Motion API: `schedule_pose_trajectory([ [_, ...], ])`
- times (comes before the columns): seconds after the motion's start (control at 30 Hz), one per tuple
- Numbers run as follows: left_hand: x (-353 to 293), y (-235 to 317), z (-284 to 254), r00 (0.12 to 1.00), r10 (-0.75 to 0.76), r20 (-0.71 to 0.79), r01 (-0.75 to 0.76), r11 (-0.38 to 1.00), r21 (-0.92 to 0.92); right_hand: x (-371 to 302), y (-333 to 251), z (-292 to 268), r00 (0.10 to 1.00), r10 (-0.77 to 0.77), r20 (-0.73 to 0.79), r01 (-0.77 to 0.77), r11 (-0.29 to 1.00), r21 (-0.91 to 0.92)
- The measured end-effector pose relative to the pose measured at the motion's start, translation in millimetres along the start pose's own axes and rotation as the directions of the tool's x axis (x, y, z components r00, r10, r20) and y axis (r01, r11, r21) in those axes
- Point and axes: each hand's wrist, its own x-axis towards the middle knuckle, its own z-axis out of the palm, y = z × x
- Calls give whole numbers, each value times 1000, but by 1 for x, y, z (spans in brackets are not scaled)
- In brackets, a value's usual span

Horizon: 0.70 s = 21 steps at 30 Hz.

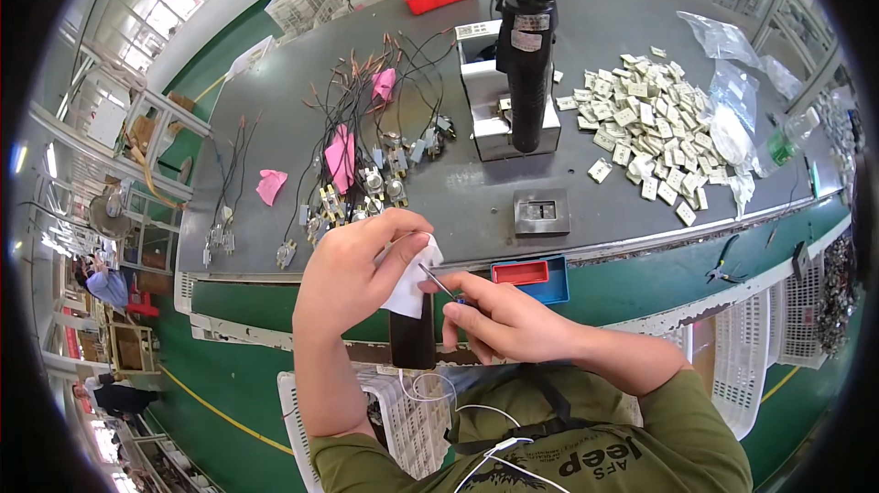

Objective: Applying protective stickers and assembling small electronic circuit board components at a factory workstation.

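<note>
My left hand (346,266) pinches a white piece of tissue or cloth (403,297) between thumb and fingers at the table's front edge. In my right hand (513,317) is a thin metal tool (438,281), its tip touching or close to the tissue; its exact kind does not show. Under the tissue's lower end sits a dark, flat, phone-like object (412,343) with a white cable below it. Just beyond my hands lie small metal-and-grey parts (374,184) with black wire leads, some wrapped in pink paper (340,160).
A metal block with a slot (542,212) stands in front of a black hand tool (528,72) held upright in a stand. Cream-coloured small pieces (645,122) are heaped at right, beside plastic bags and a bottle. Pliers (725,260) and nested red and blue trays (551,289) lie along the near edge.
</note>
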Motion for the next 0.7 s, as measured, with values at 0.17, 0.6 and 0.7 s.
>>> schedule_pose_trajectory([
  [0.17,0,0,2,1000,-14,-10,14,1000,-3,0,-1,0,1000,-18,-15,18,1000,4],
  [0.6,-1,10,2,999,42,-20,-41,998,46,1,-1,0,998,-9,-61,13,998,66],
  [0.7,-6,14,8,992,116,-38,-109,982,155,3,2,2,993,-36,-114,44,996,73],
])
